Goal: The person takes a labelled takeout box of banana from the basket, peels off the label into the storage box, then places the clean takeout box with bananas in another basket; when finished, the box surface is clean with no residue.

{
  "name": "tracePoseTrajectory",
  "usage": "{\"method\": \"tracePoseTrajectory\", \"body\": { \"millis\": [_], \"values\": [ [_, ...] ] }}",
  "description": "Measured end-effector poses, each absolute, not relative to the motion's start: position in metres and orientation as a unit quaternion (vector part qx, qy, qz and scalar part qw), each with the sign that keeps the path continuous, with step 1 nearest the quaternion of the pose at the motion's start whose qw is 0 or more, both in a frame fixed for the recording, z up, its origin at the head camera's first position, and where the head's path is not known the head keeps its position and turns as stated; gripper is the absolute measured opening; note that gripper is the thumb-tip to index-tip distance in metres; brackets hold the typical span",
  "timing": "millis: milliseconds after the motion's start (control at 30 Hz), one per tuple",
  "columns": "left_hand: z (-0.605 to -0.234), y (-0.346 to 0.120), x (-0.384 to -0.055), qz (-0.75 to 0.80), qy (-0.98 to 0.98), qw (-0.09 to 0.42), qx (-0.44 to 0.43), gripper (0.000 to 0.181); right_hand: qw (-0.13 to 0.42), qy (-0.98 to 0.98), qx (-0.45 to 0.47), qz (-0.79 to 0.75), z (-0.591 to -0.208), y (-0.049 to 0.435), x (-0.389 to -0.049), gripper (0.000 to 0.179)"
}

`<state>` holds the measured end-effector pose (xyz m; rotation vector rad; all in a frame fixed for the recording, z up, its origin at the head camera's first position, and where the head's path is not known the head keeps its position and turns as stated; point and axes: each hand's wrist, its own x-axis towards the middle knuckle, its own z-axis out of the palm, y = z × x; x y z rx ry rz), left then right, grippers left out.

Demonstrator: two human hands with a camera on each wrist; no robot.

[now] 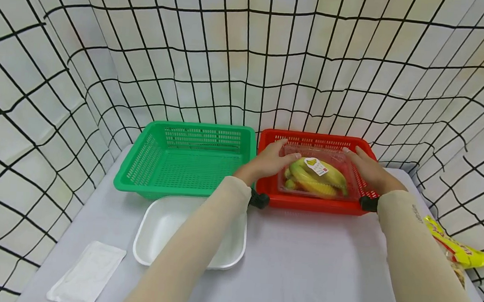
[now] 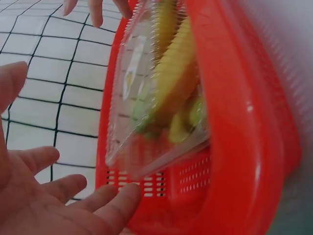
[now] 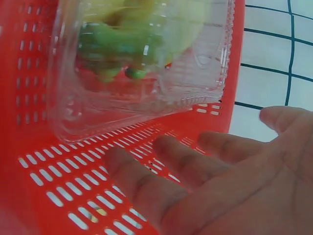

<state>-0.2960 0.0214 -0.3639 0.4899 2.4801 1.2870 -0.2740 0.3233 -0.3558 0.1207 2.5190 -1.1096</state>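
A clear plastic clamshell box (image 1: 279, 184) of yellow fruit, bananas (image 1: 318, 177) by the look and the picture on its label (image 1: 316, 166), sits tilted in the red basket (image 1: 318, 205). My left hand (image 1: 268, 161) is at the box's left side with fingers spread and straight; in the left wrist view a gap shows between the fingers and the plastic. On the opposite side my right hand (image 1: 371, 170) reaches over the basket's right rim, fingers extended. The right wrist view has those fingers (image 3: 183, 161) just off the box's end, over the slotted basket wall.
Left of the red basket stands a green basket (image 1: 184, 191), with a white tray (image 1: 169, 230) in front. A flat white packet (image 1: 87, 273) lies at front left. A yellow snack bag (image 1: 462, 250) is at the right edge. Black wire mesh (image 1: 265, 54) encloses the table.
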Motion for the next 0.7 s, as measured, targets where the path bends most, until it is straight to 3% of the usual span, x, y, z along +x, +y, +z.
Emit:
{"method": "tracePoseTrajectory", "body": {
  "millis": [367, 700],
  "values": [
    [-0.381, 0.046, -0.296, 0.416, 0.875, 0.163, 0.188, 0.086, 0.225, 0.895, 0.027, -0.384, -0.367, 0.324, -0.269, 0.107],
    [-0.384, 0.046, -0.297, 0.375, 0.892, 0.181, 0.176, 0.103, 0.232, 0.883, 0.012, -0.409, -0.379, 0.326, -0.267, 0.093]
  ]
}}
